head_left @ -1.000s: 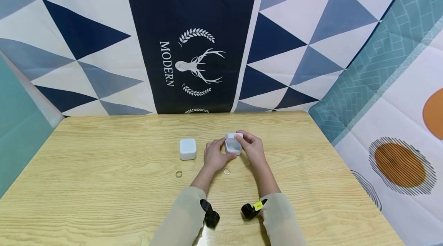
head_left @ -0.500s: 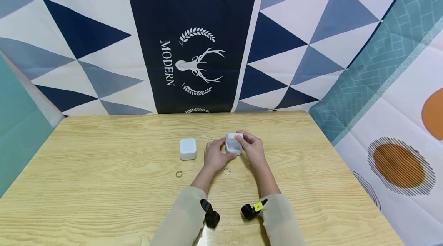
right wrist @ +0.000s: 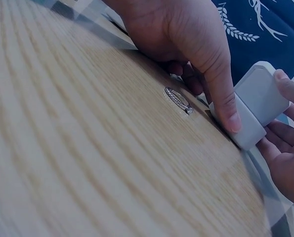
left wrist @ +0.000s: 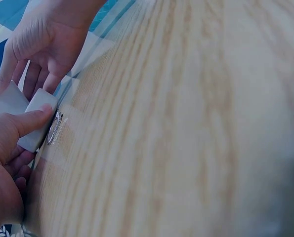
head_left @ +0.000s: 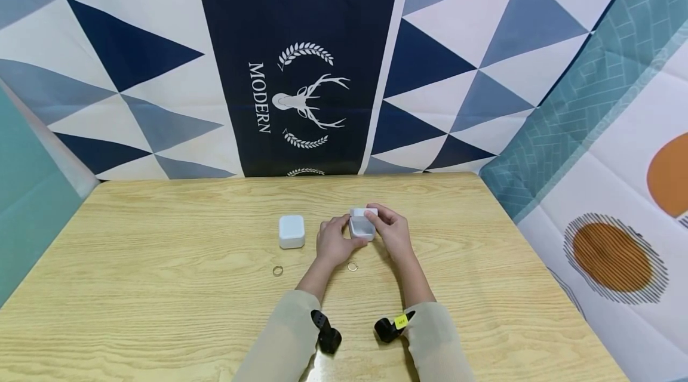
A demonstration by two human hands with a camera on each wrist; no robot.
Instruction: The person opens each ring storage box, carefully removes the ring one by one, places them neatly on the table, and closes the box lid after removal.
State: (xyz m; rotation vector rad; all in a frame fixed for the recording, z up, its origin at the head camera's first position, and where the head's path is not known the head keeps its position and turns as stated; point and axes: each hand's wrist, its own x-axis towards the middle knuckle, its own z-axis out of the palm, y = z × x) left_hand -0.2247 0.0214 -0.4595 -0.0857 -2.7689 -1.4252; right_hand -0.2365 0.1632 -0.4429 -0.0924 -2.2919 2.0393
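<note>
A small white box (head_left: 361, 227) stands mid-table with its lid (head_left: 364, 212) raised. My left hand (head_left: 332, 242) grips its base, thumb pressed on the front edge (right wrist: 240, 126). My right hand (head_left: 392, 230) holds the lid from the right, fingertips on its top edge (right wrist: 280, 75). A thin silver ring (head_left: 352, 266) lies on the wooden table (head_left: 161, 310) just in front of the box, between my wrists; it also shows as the ring (left wrist: 54, 129) and the ring (right wrist: 179, 98). The box's inside is hidden.
A second white box (head_left: 292, 231), closed, sits left of my hands. Another ring (head_left: 278, 270) lies in front of it. Patterned cloth (head_left: 301, 71) hangs behind the table and along the right edge (head_left: 591, 191). Black wrist cameras (head_left: 328, 334) sit on both sleeves.
</note>
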